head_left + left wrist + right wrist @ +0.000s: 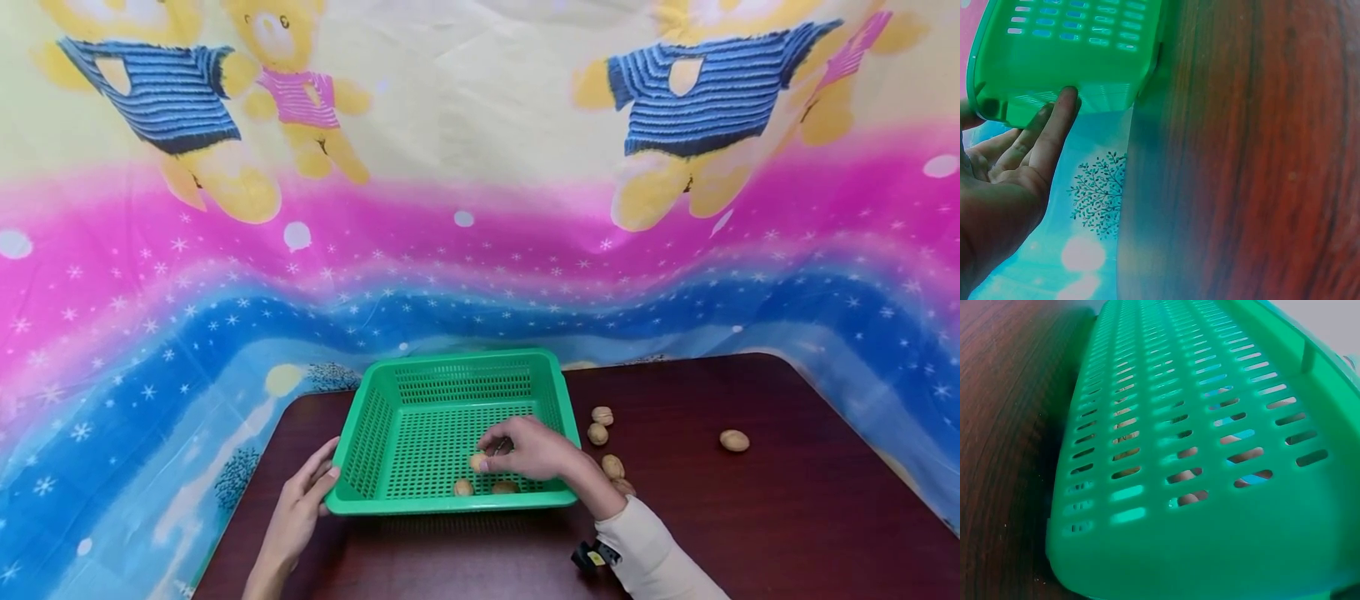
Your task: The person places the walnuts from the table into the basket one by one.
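Observation:
A green plastic basket (450, 505) with slotted walls stands on the dark table. My left hand (298, 504) grips its left rim, thumb on the rim and fingers against the outer wall; the left wrist view shows those fingers (1054, 134) touching the wall. Inside the basket, my right hand (536, 450) pinches a walnut (477, 462) between thumb and fingers, low over the slotted bottom. Two more walnuts, one lighter (463, 487) and one darker (506, 487), lie by the near wall. In the right wrist view the basket wall (1210, 537) hides most of the hand.
Right of the basket, several walnuts (602, 415) lie on the table (697, 517), some partly behind my right forearm. A single walnut (734, 441) sits farther right. A cloth (480, 250) printed with bears hangs behind the table. A dark strap (595, 556) hangs at my right wrist.

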Action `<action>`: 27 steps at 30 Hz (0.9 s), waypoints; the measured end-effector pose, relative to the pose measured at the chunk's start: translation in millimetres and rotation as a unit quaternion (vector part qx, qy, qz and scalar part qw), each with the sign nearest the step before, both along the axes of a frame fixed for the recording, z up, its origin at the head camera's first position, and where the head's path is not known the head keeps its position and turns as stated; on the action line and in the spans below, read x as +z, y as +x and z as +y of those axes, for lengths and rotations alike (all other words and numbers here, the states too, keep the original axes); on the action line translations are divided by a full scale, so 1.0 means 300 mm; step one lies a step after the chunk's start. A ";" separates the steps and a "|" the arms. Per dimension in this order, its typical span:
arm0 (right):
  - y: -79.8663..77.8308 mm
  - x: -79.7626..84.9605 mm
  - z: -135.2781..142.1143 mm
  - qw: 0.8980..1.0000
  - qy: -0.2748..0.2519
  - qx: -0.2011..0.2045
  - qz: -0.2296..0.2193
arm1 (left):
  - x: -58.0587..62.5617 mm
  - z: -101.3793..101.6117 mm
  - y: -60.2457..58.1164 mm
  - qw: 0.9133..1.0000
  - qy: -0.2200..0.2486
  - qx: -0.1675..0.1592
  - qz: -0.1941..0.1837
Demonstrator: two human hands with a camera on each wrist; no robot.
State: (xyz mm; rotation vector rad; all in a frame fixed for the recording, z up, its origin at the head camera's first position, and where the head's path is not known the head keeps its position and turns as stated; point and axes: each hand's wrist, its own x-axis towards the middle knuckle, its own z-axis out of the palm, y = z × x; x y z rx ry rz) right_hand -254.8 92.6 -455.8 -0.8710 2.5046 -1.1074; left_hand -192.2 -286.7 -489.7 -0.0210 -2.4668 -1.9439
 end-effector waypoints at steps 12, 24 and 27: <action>0.019 0.078 0.077 0.996 -0.062 -0.048 0.043 | 0.006 0.004 0.002 1.000 0.012 0.001 -0.020; 0.012 0.123 0.290 0.984 -0.070 -0.155 0.059 | 0.006 0.004 0.002 1.000 0.013 -0.002 -0.015; 0.010 0.122 0.348 0.981 -0.064 -0.174 0.062 | 0.006 0.004 0.003 1.000 0.013 0.000 -0.016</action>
